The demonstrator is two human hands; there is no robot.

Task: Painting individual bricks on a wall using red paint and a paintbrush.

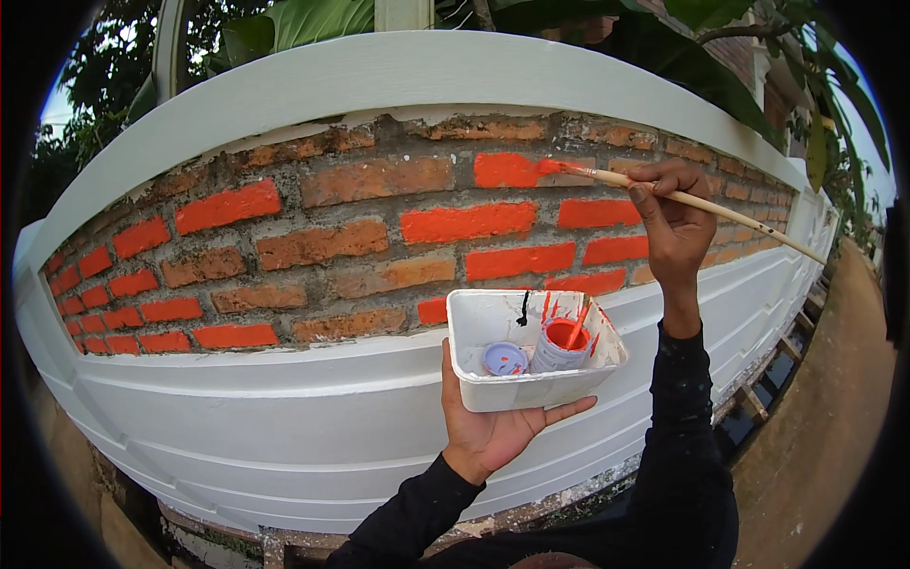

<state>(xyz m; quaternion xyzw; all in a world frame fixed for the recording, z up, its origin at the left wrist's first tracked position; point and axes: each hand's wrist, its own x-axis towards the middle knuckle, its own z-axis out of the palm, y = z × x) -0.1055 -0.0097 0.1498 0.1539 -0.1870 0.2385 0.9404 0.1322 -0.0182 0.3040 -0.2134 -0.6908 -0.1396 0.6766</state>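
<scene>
My right hand [675, 213] pinches the long wooden handle of a paintbrush [720, 208]. The brush's red-coated bristles touch a brick [507, 171] in the upper part of the wall, which is bright orange-red. Below, my left hand [493, 427] supports a white plastic tub [531, 391] from underneath, its fingers spread along the base and side. Inside the tub stands an open jar of red paint [561, 353], tilted, with a red-smeared stick in it. A pale lid [504, 358] with red spots lies beside the jar. Red and black streaks mark the tub's inner wall.
The brick panel [346, 180] mixes bright red bricks with bare, weathered ones in grey mortar. A white ledge [427, 71] curves above it, and white ridged wall [313, 427] lies below. Large leaves [322, 33] overhang the top. A dirt path [815, 408] runs at right.
</scene>
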